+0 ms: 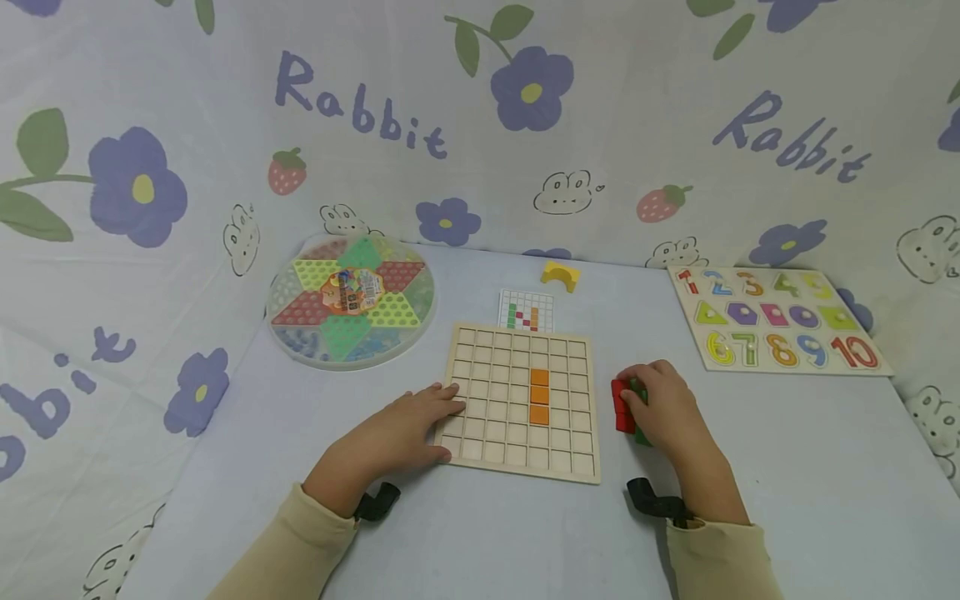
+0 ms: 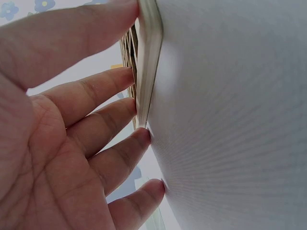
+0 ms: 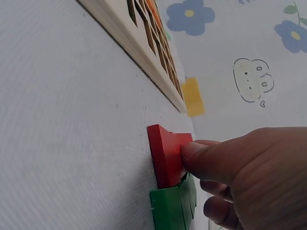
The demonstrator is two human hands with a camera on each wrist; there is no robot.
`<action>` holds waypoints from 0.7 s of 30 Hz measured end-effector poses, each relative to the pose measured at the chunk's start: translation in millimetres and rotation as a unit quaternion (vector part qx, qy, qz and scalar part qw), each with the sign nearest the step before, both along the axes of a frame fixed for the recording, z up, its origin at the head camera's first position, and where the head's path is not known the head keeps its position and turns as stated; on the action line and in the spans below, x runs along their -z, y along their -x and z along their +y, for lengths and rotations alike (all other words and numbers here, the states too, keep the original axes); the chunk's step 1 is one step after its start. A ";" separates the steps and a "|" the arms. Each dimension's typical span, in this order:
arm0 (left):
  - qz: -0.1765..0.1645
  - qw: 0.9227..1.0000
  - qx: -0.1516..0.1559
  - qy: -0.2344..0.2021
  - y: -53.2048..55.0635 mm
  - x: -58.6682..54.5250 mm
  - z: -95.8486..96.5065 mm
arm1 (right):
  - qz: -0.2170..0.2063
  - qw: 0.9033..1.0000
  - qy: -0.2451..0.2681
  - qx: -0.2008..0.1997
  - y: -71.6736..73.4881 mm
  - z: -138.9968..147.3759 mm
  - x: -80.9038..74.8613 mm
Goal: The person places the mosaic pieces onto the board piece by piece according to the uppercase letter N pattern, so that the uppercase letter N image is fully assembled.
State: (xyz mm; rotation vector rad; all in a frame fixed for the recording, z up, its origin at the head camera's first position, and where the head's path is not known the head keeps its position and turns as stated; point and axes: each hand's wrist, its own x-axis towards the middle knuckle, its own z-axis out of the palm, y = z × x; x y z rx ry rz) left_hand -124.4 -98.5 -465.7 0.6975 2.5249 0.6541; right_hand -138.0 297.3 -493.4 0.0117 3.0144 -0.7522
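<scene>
Head view: red blocks (image 1: 621, 407) at the right hand (image 1: 669, 410), just beside the grid board (image 1: 495, 409)

The row of red blocks lies on the tabletop (image 1: 487, 537) to the right of the board, at the board-facing side of the right hand, its long axis running away from the person and roughly along the board's right edge. Green blocks (image 3: 168, 210) touch the row on its other side. The right hand is much the nearer; its thumb presses a red face, and the curled fingers beyond appear to complete a pinch, though their tips are partly hidden. Across the board, the left hand (image 1: 390, 429) has its fingers loosely spread along the left edge, touching it without gripping.

The board looks like pale, smooth wood, its square cells divided by thin raised strips. Three square orange blocks (image 1: 539, 396) fill adjoining cells in one column. The red and green pieces have flat, painted-looking faces and crisp edges; the tabletop covering shows a fine, cloth-like weave.
</scene>
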 end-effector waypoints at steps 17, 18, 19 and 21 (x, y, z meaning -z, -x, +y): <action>0.001 1.000 0.002 0.000 0.2 -0.3 0.0 | 0.018 0.995 0.087 0.039 -10.4 -32.5 -16.3; 0.001 1.000 0.002 0.001 0.4 -0.3 0.0 | 0.018 0.995 0.098 0.028 -12.7 -40.6 -17.3; 0.001 1.000 0.002 0.001 0.6 -0.1 0.0 | 0.017 0.994 0.107 0.014 -15.3 -48.9 -18.4; 0.001 1.000 0.002 0.001 1.1 0.4 0.0 | 0.010 0.992 0.120 -0.024 -20.8 -64.2 -18.8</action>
